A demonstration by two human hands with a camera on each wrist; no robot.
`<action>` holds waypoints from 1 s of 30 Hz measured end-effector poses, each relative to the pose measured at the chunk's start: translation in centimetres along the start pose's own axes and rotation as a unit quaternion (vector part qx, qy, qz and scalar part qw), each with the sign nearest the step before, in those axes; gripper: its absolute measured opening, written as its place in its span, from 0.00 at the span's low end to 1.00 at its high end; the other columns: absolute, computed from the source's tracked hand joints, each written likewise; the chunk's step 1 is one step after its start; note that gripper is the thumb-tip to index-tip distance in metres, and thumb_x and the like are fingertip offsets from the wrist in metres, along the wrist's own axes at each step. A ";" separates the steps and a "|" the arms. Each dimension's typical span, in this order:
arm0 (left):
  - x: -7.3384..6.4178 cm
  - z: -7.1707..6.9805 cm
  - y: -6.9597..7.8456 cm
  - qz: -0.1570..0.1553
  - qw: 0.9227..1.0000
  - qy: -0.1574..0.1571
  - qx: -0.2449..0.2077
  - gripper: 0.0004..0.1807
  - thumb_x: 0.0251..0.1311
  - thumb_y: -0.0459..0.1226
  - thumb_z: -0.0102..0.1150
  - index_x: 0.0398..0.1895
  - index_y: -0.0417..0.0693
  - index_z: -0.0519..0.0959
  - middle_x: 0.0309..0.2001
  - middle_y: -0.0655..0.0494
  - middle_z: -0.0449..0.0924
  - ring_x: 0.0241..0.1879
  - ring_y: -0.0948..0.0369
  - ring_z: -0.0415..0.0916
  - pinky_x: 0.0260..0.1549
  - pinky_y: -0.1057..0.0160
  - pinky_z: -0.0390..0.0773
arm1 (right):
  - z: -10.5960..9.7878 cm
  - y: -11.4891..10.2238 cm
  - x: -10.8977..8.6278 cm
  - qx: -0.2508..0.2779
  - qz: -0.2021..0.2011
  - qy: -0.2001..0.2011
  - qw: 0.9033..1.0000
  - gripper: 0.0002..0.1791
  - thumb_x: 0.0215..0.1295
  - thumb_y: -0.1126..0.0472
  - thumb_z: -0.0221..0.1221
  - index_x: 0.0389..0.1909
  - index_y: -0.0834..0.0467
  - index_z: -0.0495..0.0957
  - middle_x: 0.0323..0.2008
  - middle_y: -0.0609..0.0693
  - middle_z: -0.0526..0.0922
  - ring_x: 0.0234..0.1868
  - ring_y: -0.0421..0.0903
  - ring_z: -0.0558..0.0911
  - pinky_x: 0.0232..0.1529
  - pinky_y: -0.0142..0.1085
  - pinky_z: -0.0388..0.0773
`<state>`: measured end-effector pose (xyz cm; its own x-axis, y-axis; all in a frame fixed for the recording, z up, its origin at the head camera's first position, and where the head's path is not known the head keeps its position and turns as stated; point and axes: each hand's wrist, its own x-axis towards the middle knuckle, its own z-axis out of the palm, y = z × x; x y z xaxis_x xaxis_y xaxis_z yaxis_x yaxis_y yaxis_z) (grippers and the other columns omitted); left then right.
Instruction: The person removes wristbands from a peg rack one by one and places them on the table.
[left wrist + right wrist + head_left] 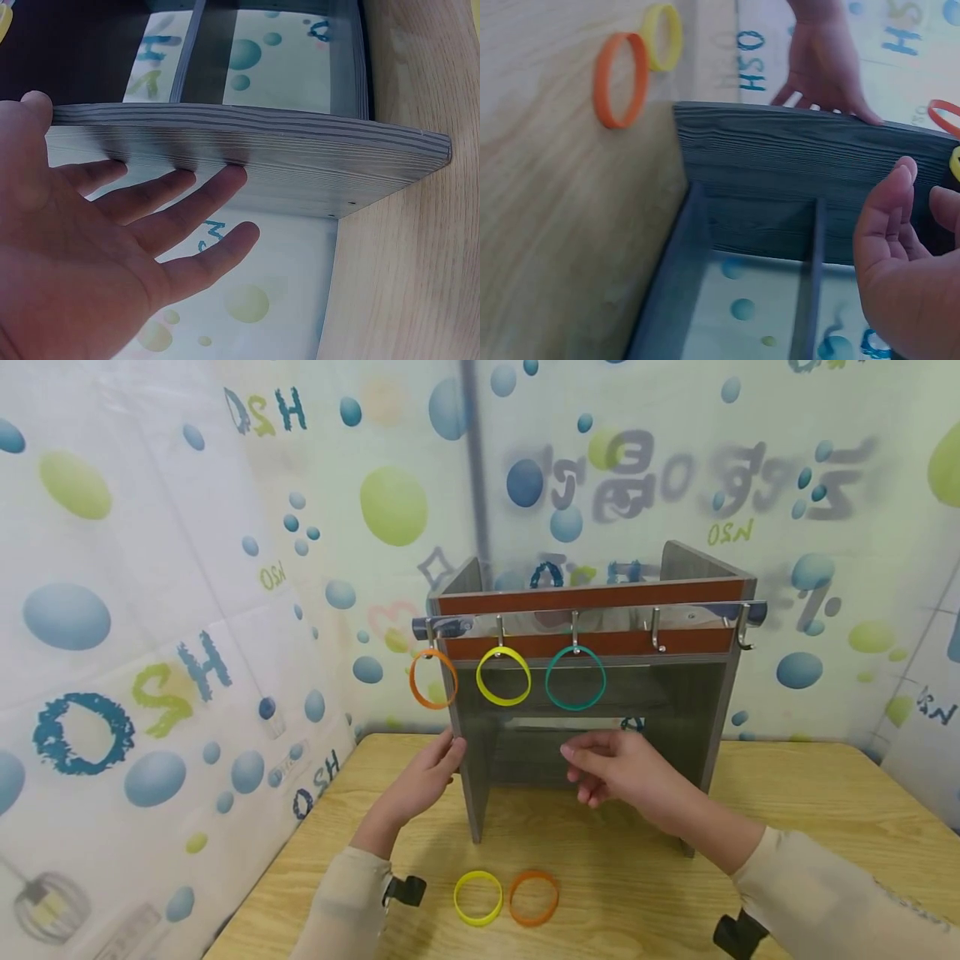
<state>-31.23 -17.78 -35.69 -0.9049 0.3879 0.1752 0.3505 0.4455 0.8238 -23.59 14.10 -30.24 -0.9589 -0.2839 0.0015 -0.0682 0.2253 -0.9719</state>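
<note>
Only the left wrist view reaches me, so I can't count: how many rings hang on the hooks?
Observer: Three: a hanging orange ring, a hanging yellow ring and a teal ring.
Operator: Is the right hand holding another?
Observer: No ring shows in the right hand; it is below the teal one.
Operator: Any loose rings?
Observer: Two lie on the table: a loose yellow ring and a loose orange ring.

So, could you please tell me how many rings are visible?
5: an orange ring, yellow ring and teal ring hang on hooks; another yellow ring and another orange ring lie on the table.
</note>
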 end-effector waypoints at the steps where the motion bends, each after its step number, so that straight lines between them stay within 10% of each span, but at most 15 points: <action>1: 0.0 0.0 0.0 0.001 1.000 0.000 0.001 0.34 0.85 0.59 0.38 0.87 0.62 0.55 0.73 0.47 0.74 0.66 0.48 0.78 0.68 0.39 0.76 | -0.2 -0.3 0.0 -0.003 -0.005 0.002 1.000 0.25 0.81 0.52 0.60 0.64 0.67 0.75 0.40 0.52 0.84 0.32 0.44 0.84 0.37 0.35 0.86; 30: 0.2 0.0 -0.2 0.007 1.000 -0.006 0.005 0.35 0.86 0.58 0.36 0.87 0.57 0.54 0.74 0.43 0.72 0.67 0.45 0.76 0.68 0.37 0.76 | -0.7 -3.9 -0.5 0.016 -0.109 0.076 0.991 0.23 0.79 0.50 0.62 0.60 0.65 0.81 0.41 0.44 0.92 0.25 0.44 0.82 0.34 0.38 0.85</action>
<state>-31.44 -17.78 -35.89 -0.8968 0.4036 0.1810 0.3661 0.4475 0.8159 -23.07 14.05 -26.30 -0.9528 -0.1783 0.2459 -0.2724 0.1437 -0.9514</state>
